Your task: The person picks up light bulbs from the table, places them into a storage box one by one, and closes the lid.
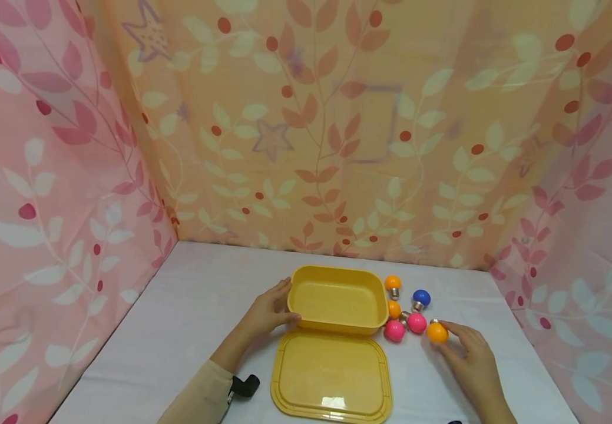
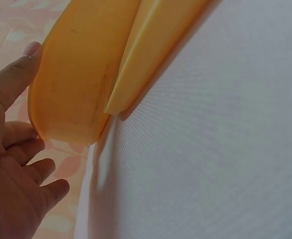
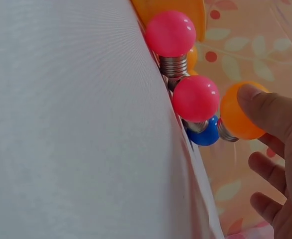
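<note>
At the left end of a yellow plastic box (image 1: 337,321), my left hand (image 1: 266,311) holds the rim, its thumb at the near corner and its fingers towards the far one. In the left wrist view the other fingers of that hand (image 2: 16,174) are spread off the box. My right hand (image 1: 472,359) pinches an orange light bulb (image 3: 238,112) by its round globe, thumb on top, with the metal screw base pointing away. Close by lie two pink bulbs (image 1: 417,323), a blue bulb (image 1: 422,298) and two more orange bulbs (image 1: 393,283), beside the box's right end.
A yellow lid (image 1: 332,377) lies flat in front of the box on the white tablecloth (image 1: 141,335). Patterned curtains (image 1: 316,118) stand behind and on both sides. A black wrist mount (image 1: 245,386) sits at the left sleeve.
</note>
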A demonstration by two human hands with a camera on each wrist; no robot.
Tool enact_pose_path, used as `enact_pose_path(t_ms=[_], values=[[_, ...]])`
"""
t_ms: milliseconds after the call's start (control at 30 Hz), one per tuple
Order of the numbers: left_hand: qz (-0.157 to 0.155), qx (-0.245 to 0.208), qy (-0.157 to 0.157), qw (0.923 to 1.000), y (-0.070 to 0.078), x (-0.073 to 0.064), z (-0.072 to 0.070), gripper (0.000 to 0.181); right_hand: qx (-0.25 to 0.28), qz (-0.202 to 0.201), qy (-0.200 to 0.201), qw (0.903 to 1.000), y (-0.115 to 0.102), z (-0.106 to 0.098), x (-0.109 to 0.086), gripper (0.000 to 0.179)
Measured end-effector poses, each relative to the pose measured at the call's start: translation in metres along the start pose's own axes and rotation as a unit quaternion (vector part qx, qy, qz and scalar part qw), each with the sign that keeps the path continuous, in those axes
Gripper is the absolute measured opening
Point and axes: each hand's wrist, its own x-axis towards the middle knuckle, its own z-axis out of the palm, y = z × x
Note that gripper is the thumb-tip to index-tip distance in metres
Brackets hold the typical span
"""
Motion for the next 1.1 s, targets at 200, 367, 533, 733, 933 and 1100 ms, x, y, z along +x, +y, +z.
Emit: enact_pose_path(t_ms=[200,367,533,733,933,1100], values=[[-0.001,-0.015,-0.006,0.9999,-0.001,0.002,0.001,0.097,0.025,-0.024,0.027,0.9990,-0.005,-0.005,0.004,0.050],[0.003,-0.009,-0.003,0.9999,-0.002,0.001,0.003,0.097,0.041,-0.089,0.072,0.9926,-0.007,-0.006,0.008,0.057],[-0.001,-0.002,-0.009,1.0000,0.000,0.001,0.002,0.095,0.038,-0.118,0.077,0.9893,-0.013,-0.006,0.012,0.060],[0.007,-0.007,-0.011,0.9999,0.004,0.004,-0.005,0.098,0.044,-0.105,0.074,0.9908,-0.031,-0.010,0.016,0.059],[0.004,0.006,-0.010,0.9999,0.006,0.002,-0.006,0.099,0.060,-0.110,0.059,0.9904,-0.055,-0.010,0.021,0.059],[0.008,0.015,-0.010,0.9998,0.005,-0.001,-0.004,0.098,0.075,-0.147,0.050,0.9850,-0.069,-0.005,0.024,0.063]])
